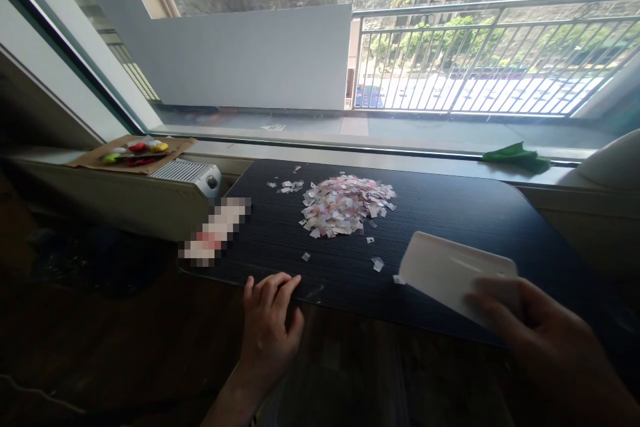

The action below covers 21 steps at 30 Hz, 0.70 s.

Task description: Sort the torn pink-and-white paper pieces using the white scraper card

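My right hand (530,320) grips the near right corner of a white rectangular tray (450,267), thumb on top. The tray is tilted over the right part of the dark table (450,200). My left hand (273,310) rests its fingertips on the table's front edge, fingers slightly spread, with nothing in it. Beyond both hands lies a heap of small torn paper pieces (345,207), white and pinkish. A few loose scraps (377,264) lie between the heap and the tray.
A blurred-out item (215,233) lies at the table's left edge. A white heater-like box (193,173) stands beyond it, near cardboard (90,157) with colourful small things on it. On the window sill lies a green crumpled piece (520,158). A window runs along the back.
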Motion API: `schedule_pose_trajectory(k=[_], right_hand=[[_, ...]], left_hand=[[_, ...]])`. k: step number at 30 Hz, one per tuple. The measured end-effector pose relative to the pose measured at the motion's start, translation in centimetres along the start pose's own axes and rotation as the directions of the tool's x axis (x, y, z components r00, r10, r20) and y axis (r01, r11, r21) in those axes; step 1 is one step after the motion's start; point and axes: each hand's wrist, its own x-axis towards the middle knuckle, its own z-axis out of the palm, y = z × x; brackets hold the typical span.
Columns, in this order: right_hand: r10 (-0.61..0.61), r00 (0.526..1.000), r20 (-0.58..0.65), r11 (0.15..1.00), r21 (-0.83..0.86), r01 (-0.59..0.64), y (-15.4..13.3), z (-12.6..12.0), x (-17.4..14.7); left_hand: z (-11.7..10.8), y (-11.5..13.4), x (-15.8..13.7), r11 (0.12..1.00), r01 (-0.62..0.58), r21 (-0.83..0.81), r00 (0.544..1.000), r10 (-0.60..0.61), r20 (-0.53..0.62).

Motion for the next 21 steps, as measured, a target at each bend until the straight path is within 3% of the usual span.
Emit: schedule_pose_trajectory(k=[3,11,21], right_hand=[[0.003,0.997,-0.075,1.0,-0.022,-0.005,0.1,-0.8,0.2],[-0.105,0.993,0.054,0.982,0.161,0.095,-1.0,3.1,0.5],[-0.013,0.995,0.097,0.995,0.104,0.003,-0.8,2.5,-0.8]], left_hand=[[0.0,0.2,0.1,1.0,-0.003,0.006,0.999,0.003,-0.042],[0.0,0.0,0.1,1.0,-0.026,0.018,0.999,0.026,-0.043],[0.0,0.2,0.2,1.0,-0.015,0.008,0.999,0.015,-0.047]])
